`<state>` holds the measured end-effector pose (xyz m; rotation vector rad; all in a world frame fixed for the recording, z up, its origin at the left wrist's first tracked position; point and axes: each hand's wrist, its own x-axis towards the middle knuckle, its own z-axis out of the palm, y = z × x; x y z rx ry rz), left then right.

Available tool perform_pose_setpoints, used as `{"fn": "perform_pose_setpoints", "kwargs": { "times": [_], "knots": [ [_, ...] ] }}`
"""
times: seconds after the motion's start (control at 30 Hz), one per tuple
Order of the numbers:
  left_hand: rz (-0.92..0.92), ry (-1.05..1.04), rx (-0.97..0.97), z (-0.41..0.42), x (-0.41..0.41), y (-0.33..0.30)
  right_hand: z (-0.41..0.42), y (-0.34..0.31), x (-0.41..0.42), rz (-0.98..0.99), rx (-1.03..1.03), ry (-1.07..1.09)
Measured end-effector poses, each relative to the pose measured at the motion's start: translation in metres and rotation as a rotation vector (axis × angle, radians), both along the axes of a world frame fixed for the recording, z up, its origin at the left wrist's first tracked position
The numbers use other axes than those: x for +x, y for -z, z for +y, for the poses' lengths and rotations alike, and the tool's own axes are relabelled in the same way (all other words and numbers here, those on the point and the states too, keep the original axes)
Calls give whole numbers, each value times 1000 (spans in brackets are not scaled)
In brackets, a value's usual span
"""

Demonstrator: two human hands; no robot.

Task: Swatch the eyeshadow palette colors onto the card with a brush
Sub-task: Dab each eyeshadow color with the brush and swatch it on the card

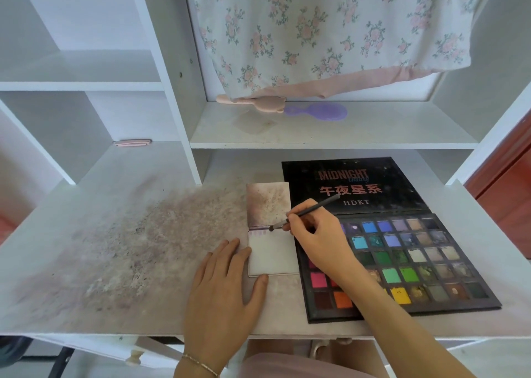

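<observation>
A white card (pixel 273 255) lies on the desk beside an open eyeshadow palette (pixel 416 259) with several coloured pans and a black lid. A few faint purple swatches mark the card's top left edge. My right hand (pixel 316 236) pinches a thin dark brush (pixel 304 209), whose tip touches the card's upper edge. Fingers straight, my left hand (pixel 227 285) rests flat on the desk and touches the card's left edge and bottom corner. Above the card lies a second card (pixel 268 203), stained with powder.
The desk top (pixel 129 248) is smeared with purplish powder on the left. On the shelf behind lie a purple hairbrush (pixel 319 112) and a pink brush (pixel 253 101). A floral cloth (pixel 330 32) hangs above. A pink object (pixel 132 143) sits on the left shelf.
</observation>
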<state>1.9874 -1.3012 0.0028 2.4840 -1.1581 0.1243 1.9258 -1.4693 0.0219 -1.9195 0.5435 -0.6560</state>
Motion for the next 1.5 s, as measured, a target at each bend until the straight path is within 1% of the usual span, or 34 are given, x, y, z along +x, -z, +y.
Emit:
{"fn": "perform_pose_setpoints", "kwargs": {
  "times": [0.2, 0.53, 0.93, 1.5],
  "knots": [
    [-12, 0, -3, 0, 0, 2, -1, 1, 1, 34, 6, -39],
    [18, -9, 3, 1, 0, 0, -1, 1, 1, 73, -12, -22],
    [6, -8, -3, 0, 0, 1, -2, 1, 1, 76, -32, -19],
    [33, -2, 5, 1, 0, 1, -2, 1, 1, 72, -23, -21]
  ]
}}
